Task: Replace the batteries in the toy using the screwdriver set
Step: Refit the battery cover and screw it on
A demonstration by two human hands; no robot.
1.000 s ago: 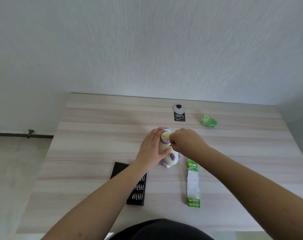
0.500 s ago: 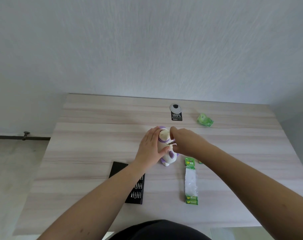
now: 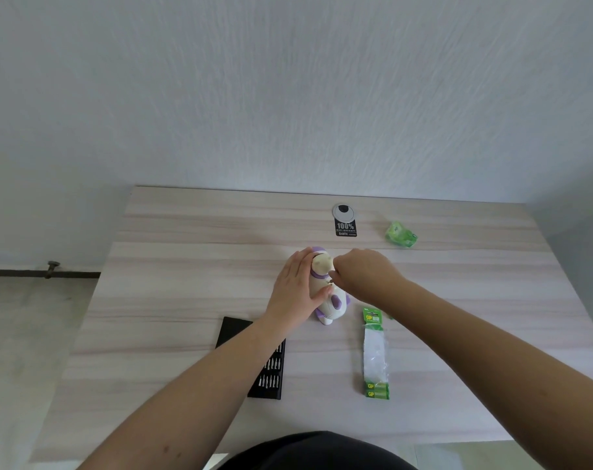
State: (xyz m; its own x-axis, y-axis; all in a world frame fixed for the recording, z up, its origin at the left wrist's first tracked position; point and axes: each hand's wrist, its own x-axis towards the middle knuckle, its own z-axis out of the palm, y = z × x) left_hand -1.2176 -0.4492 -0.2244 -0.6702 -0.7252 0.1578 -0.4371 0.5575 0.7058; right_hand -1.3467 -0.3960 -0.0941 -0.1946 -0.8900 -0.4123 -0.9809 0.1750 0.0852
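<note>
Right hand point(image 3: 364, 273): a second ago its knuckles sat against the neck of the cream-and-purple plastic toy figure point(image 3: 327, 293); now the pinched fingertips sit lower, at the toy's belly, where a thin metal tip is just visible. Left hand point(image 3: 297, 286): thumb now lies across the toy's middle, lower than earlier.

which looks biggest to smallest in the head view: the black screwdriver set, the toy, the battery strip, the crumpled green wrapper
1. Black screwdriver set, partly hidden by the left arm
2. Battery strip, similar length but narrower; nearness makes this order unsure
3. Toy, partly covered by hands
4. Crumpled green wrapper
</note>
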